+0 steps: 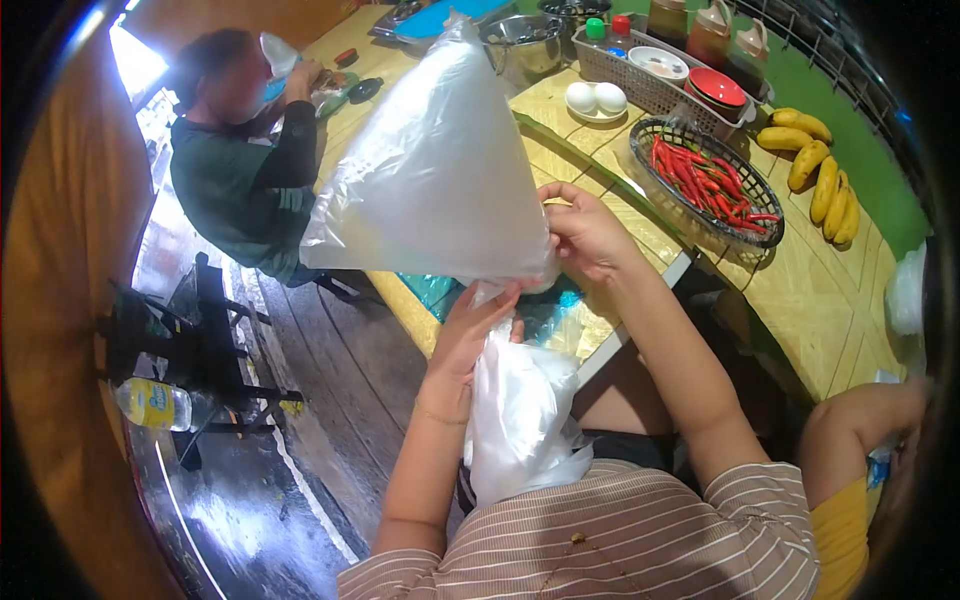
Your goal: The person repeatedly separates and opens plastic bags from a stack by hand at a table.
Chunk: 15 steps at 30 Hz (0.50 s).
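A puffed-out, translucent white plastic bag (430, 170) stands up in front of me, its pointed corner at the top. My right hand (590, 235) pinches the right lower edge of this bag between thumb and fingers. Below it, my left hand (475, 335) is closed round the gathered plastic at the bag's bottom. More white plastic bags (525, 415) lie bunched in my lap, just under my left hand. Part of my left hand's grip is hidden behind plastic.
On the yellow table (800, 310) are a basket of red chilies (710, 185), bananas (825, 185), two eggs (595, 98) and a grey condiment basket (640, 80). Another person (235, 160) sits at the far left. A stool (200, 350) and a bottle (155, 404) are at left.
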### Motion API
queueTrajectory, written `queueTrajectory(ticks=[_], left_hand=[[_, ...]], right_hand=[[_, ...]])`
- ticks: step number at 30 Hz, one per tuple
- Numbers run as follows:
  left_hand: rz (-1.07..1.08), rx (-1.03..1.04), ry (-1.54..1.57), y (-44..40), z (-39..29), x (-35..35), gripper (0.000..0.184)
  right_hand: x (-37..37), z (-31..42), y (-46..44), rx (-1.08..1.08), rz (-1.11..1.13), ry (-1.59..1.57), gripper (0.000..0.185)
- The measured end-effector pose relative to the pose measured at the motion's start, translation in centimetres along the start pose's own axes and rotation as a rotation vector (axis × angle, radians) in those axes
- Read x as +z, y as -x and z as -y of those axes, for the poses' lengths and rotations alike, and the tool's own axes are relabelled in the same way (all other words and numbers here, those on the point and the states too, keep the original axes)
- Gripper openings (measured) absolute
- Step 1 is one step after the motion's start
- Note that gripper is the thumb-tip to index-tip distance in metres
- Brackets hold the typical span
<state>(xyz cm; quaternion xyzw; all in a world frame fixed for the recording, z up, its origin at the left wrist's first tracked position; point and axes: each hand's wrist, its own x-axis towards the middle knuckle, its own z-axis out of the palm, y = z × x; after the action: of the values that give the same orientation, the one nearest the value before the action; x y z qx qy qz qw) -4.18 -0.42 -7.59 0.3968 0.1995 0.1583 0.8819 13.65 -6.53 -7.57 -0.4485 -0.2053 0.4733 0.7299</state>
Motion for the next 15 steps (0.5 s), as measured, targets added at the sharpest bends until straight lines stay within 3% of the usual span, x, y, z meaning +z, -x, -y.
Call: queueTrajectory(ticks=[4, 6, 11, 15], left_hand=[[-0.133, -0.064, -0.292, -0.6, 1.0, -0.5, 0.041], [-0.169, -0.064, -0.203, -0.5, 1.4, -0.5, 0.032], [-0.233, 0.007, -0.062, -0.2, 1.2, -1.4, 0.016], [-0.273, 0.124, 0.113, -0.2, 0.2, -2.8, 0.013]], right_hand=[[-1.0, 0.1, -0.3, 0.031, -0.012, 0.125, 0.019], [-1.3, 0.4, -0.2, 0.027, 0.020, 0.153, 0.016], [-1.6, 0.0, -1.1, -0.295, -0.061, 0.555, 0.012], [-1.1, 0.7, -1.6, -0.184, -0.045, 0.419, 0.014]])
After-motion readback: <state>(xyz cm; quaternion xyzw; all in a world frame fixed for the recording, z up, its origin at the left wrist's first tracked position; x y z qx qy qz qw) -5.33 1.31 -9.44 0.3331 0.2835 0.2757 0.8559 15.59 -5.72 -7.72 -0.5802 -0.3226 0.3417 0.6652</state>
